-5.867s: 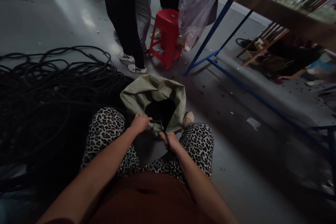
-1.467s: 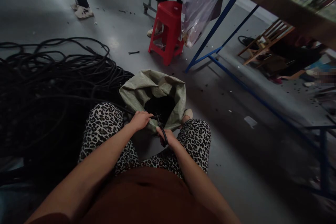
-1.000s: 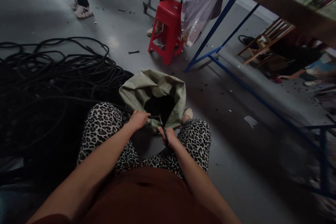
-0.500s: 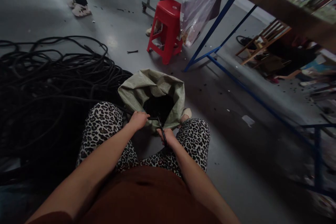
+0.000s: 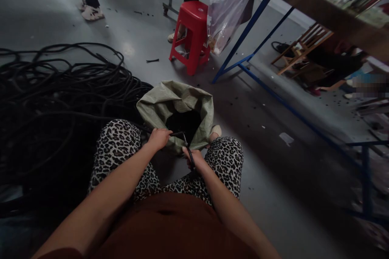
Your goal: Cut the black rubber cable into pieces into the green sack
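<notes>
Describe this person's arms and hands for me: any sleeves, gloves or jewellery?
Both forearms are bare up to the bottom edge of the picture, so no sleeves show. The left hand and right hand wear no gloves, and no watch, ring or bracelet can be made out in the dim light. Below the arms are a rust-brown top and leopard-print trousers.

Black cable [image 5: 178,133] ran taut from the left hand [image 5: 158,138] over the open green woven sack [image 5: 158,107]; dark scissors [image 5: 190,156] sat gripped in the right hand [image 5: 194,158].
</notes>
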`<state>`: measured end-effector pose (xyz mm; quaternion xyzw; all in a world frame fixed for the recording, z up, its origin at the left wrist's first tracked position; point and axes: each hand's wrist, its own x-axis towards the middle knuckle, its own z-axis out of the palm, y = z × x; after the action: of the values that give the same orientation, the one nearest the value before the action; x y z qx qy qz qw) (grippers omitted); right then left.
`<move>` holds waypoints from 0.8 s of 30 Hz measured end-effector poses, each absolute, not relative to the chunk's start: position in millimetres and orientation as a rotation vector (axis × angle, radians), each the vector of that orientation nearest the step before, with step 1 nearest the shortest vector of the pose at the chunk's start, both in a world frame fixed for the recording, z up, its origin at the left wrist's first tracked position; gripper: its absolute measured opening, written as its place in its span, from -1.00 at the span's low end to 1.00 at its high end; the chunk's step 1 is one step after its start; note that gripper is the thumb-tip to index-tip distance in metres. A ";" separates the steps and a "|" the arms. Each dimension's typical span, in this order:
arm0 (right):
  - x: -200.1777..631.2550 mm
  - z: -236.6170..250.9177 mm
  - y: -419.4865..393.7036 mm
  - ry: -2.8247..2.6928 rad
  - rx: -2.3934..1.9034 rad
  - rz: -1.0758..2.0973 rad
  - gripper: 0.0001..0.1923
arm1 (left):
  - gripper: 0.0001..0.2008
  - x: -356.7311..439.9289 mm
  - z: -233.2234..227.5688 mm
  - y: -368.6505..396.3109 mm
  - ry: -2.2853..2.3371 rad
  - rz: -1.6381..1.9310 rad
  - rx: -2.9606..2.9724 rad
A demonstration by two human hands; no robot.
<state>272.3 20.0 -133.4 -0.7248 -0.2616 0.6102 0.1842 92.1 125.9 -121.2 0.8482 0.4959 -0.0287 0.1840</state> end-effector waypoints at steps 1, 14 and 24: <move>272.0 -131.4 18.9 -0.738 -2.014 1.745 -0.52 | -0.68 91.5 -120.2 126.2 1.406 -0.070 2.383; 270.1 -135.8 20.6 -0.867 -1.931 1.838 -0.46 | -0.67 91.4 -113.6 121.7 1.316 -0.041 2.397; 270.8 -136.7 21.1 -0.863 -1.886 1.855 -0.44 | -0.67 90.6 -113.1 121.5 1.272 -0.031 2.413</move>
<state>270.8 21.1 -136.7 -0.6668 -0.3053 0.6560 0.1784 90.6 121.5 -113.1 0.8657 0.4562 -0.0111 0.2055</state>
